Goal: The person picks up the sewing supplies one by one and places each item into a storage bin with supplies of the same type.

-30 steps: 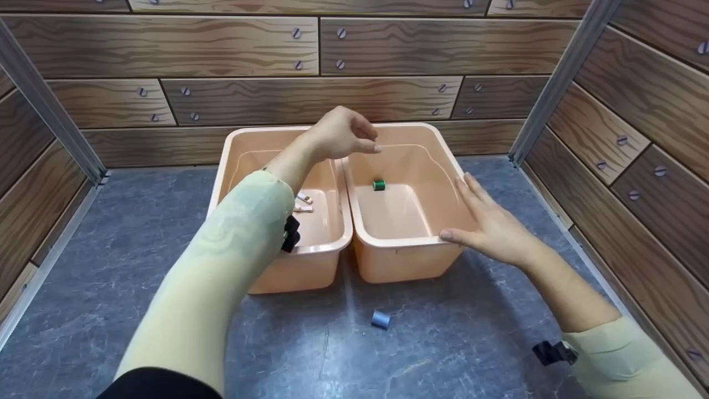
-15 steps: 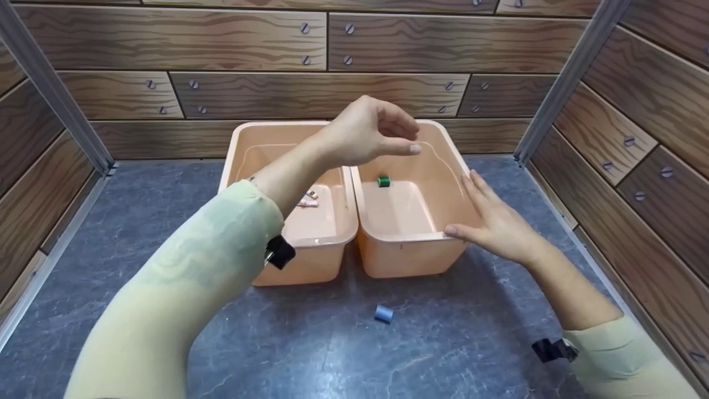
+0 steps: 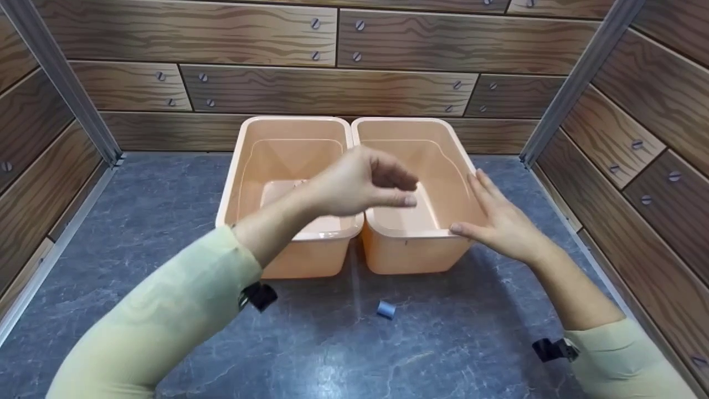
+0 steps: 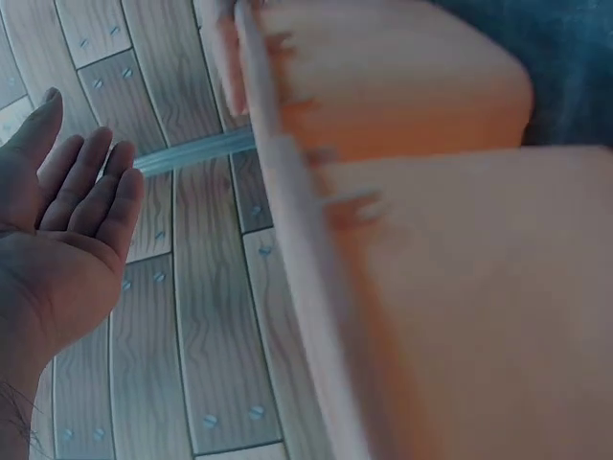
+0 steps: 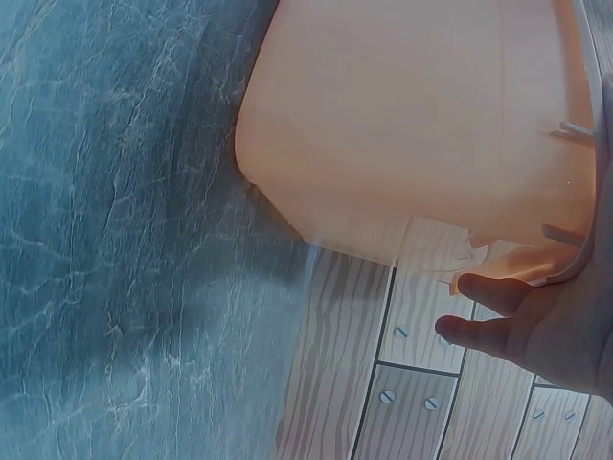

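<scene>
My left hand (image 3: 368,183) is in the air over the inner rims of two peach plastic bins, palm turned right and fingers loosely bent. Its palm shows bare in the left wrist view (image 4: 72,220). My right hand (image 3: 507,227) rests on the near right corner of the right bin (image 3: 415,256), thumb at the front rim and fingers along the outer side. The left bin (image 3: 304,259) stands close beside it; my left forearm covers most of its inside. A blue thread spool (image 3: 386,310) lies on the marbled surface in front of the bins.
Wood-plank-patterned panels (image 3: 266,88) enclose the back and sides, with grey metal posts (image 3: 576,83) in the corners. A black clip-like device (image 3: 259,296) sits at the left sleeve, another black device (image 3: 554,350) at the right sleeve.
My left hand has moved right from between the bins, then lowered toward the near side. It now hides the green spool in the right bin. My right hand keeps its place on the rim.
</scene>
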Demonstrator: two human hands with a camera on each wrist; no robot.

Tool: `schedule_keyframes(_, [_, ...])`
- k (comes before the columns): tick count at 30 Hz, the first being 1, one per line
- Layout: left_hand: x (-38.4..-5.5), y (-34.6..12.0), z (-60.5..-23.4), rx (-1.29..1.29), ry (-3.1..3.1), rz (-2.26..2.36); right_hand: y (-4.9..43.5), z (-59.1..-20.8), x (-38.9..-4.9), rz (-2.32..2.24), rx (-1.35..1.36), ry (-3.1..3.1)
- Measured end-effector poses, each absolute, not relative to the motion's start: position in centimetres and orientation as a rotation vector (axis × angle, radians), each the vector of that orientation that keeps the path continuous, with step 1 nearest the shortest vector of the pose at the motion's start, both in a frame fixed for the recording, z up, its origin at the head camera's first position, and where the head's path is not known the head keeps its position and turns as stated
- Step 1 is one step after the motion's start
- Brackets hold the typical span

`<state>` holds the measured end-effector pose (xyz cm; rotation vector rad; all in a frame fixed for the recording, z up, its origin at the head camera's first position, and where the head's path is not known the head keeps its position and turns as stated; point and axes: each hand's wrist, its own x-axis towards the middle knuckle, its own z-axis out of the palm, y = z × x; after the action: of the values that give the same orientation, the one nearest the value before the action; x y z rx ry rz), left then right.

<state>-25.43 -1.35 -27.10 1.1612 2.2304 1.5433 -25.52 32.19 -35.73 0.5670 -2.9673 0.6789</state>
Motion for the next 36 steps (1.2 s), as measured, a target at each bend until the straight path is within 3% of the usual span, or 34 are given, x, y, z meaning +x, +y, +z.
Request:
schedule_keyframes(15, [-21.2, -1.4, -32.4, 1.193, 2.071, 1.66, 32.4, -35.8, -25.6, 0.667, 0.567, -2.968])
schedule_keyframes(36, [-19.4, -1.6, -40.3, 1.05, 2.07, 1.588, 32.2, -35.7, -25.5, 0.656, 0.555, -2.987])
